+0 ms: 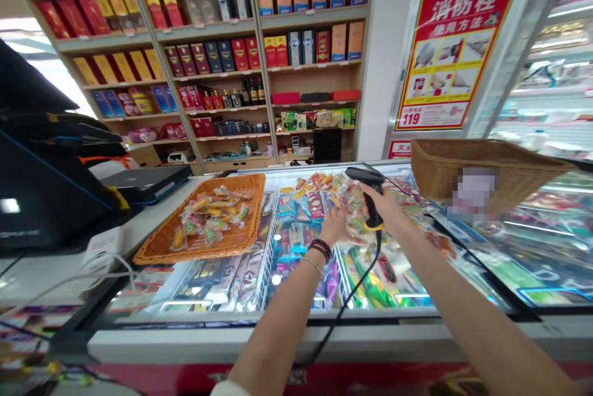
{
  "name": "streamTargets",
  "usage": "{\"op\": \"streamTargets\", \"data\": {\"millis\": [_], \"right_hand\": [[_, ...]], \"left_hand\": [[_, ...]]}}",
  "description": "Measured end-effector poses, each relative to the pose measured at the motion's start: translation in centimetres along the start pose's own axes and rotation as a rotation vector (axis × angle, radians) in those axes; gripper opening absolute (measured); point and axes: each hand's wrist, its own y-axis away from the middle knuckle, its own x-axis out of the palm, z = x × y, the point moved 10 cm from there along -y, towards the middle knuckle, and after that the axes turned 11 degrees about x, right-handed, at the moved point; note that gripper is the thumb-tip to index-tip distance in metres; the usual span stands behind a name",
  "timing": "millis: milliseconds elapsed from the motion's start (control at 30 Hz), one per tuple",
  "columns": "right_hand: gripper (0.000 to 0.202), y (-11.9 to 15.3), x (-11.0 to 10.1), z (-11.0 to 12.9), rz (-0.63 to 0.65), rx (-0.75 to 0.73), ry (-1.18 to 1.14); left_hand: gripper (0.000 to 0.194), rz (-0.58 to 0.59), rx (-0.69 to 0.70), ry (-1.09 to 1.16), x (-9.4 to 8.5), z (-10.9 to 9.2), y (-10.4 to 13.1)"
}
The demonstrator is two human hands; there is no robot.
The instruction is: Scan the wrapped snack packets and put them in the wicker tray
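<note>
My right hand point(383, 199) is wrapped round the handle of a black barcode scanner point(368, 176), whose cable runs down toward the counter's front. Beside it, my left hand point(335, 224) reaches forward with its fingers spread, at the near left edge of a pile of small wrapped snacks point(354, 206). Whether its fingertips touch the packets I cannot tell. The pile lies on the glass top of a chest freezer point(194, 315). To the left, an orange wicker basket point(257, 207) holds several similar wrapped snacks.
Packaged ice creams point(301, 238) show beneath the glass. At right stands a brown basket point(430, 167). A dark screen unit point(41, 198) and a flat black device point(144, 183) stand at left beside white cables point(60, 285). Shelves of boxed goods point(222, 56) line the back wall.
</note>
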Motion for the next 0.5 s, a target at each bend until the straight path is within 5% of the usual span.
{"op": "streamTargets", "data": {"millis": [67, 200, 367, 500], "right_hand": [[0.032, 0.0, -0.4, -1.1, -0.015, -0.004, 0.016], [0.035, 0.0, 0.7, -3.2, -0.014, 0.018, 0.048], [0.035, -0.5, 5.0, -4.6, 0.089, 0.037, 0.078], [0.036, -0.8, 8.2, -5.5, 0.148, 0.018, 0.164]], "left_hand": [[0.118, -0.030, -0.001, -0.067, -0.1, 0.9, 0.8], [0.082, -0.302, -0.001, -0.240, -4.9, 3.7, 2.4], [0.036, -0.470, -0.047, -0.306, -8.9, 7.8, 4.0], [0.020, -0.632, -0.095, -0.164, -10.6, 10.5, 5.8]]}}
